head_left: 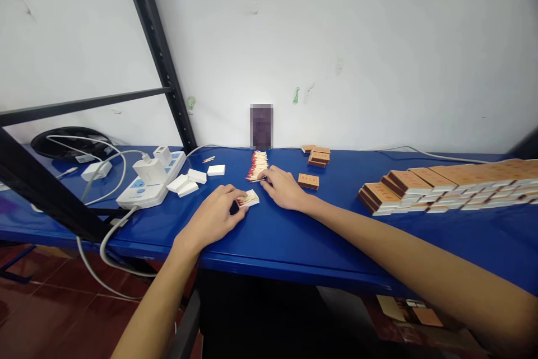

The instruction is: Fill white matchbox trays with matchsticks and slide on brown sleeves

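My left hand [221, 208] rests on the blue table, thumb and fingers closed around the left end of a small white matchbox tray [253, 201]. Pale matches with red heads lie inside that tray. Just beyond, a long row of red-headed matches [258, 165] runs away from me toward the wall. My right hand [282, 186] is at the near end of this row, its fingertips pinched on matches there; how many is hidden by the fingers. A closed orange-brown matchbox [309, 181] lies to the right of my right hand.
Several white trays [185, 182] lie left, beside a power strip [153, 180] with plugs and cables. Matchboxes [318, 156] sit at the back; a long stack of matchboxes [445, 182] fills the right. A black shelf post [157, 45] rises at left.
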A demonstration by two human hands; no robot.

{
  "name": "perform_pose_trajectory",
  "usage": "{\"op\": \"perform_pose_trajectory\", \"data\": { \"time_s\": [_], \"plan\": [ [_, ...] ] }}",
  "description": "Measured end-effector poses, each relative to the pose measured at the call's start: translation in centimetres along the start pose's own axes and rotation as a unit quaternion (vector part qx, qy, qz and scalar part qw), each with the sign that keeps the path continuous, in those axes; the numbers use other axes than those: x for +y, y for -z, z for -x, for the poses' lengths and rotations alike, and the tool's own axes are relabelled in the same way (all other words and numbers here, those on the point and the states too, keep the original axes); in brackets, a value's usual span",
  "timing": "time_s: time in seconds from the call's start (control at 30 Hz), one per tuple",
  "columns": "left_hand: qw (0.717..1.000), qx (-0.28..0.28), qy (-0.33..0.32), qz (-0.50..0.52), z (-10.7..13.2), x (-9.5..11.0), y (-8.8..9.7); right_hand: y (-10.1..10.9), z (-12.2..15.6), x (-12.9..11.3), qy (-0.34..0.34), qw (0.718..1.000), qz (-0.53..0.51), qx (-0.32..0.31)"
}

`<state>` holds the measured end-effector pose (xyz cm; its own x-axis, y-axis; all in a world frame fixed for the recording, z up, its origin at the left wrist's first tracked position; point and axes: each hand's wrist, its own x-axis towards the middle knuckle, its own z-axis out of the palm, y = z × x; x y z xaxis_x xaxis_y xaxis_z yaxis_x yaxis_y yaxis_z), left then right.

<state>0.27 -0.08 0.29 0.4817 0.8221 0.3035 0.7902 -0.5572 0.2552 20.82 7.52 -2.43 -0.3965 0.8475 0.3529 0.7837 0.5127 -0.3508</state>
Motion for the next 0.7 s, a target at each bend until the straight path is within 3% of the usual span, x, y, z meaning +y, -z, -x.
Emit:
{"op": "perform_pose_trajectory", "data": {
  "time_s": [0.43,0.57,0.7],
  "plan": [
    [1.0,-0.002,-0.021,0.006,0.1,-0.1,0.1,-0.2,-0.1,-0.1,0.013,1.0,-0.001,-0.008],
    [1.0,0.003,-0.001,0.017,0.0,0.0,0.0,0.0,0.3,-0.3,0.095,0.992,-0.082,0.022],
    [0.998,0.023,0.014,0.052,-0.1,-0.1,-0.2,0.6,1.0,-0.9,0.192,0.974,-0.12,0.006]
  ]
}}
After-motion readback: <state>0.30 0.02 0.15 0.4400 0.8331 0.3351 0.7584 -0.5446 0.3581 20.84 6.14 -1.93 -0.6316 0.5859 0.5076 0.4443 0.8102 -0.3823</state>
